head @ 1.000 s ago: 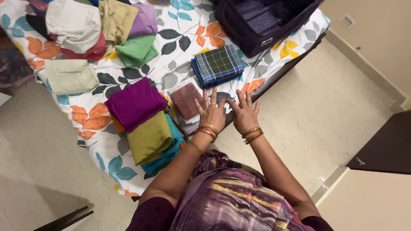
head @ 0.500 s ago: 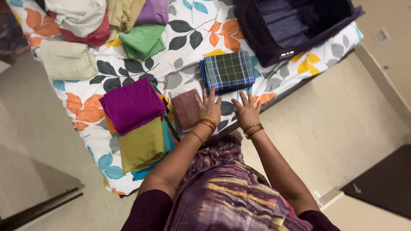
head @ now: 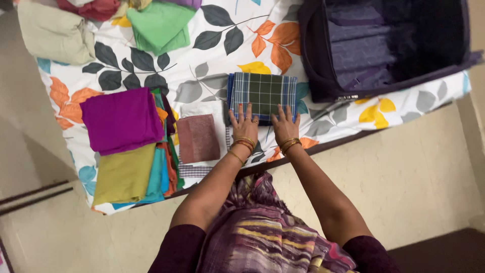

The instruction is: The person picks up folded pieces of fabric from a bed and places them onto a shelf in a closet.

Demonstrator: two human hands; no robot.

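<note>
A folded stack of green-and-blue checked cloth [head: 262, 92] lies on a bed covered by a leaf-print sheet [head: 202, 60]. My left hand [head: 245, 124] and my right hand [head: 285, 127] rest side by side on the stack's near edge, fingers spread and fingertips touching the cloth. Both wrists carry gold and red bangles. Neither hand holds anything. A small maroon folded cloth [head: 198, 137] lies just left of my left hand, on top of a checked piece.
An open dark purple suitcase [head: 318, 60] sits on the bed right of the checked stack. A pile topped by magenta cloth [head: 121, 119] and olive cloth [head: 124, 174] lies at the left. Green cloth [head: 159, 23] and beige cloth [head: 53, 33] lie farther back. The bed edge runs below my hands.
Both hands have moved forward from the bed edge beside the maroon cloth onto the near edge of the checked stack. The view has shifted toward the suitcase.
</note>
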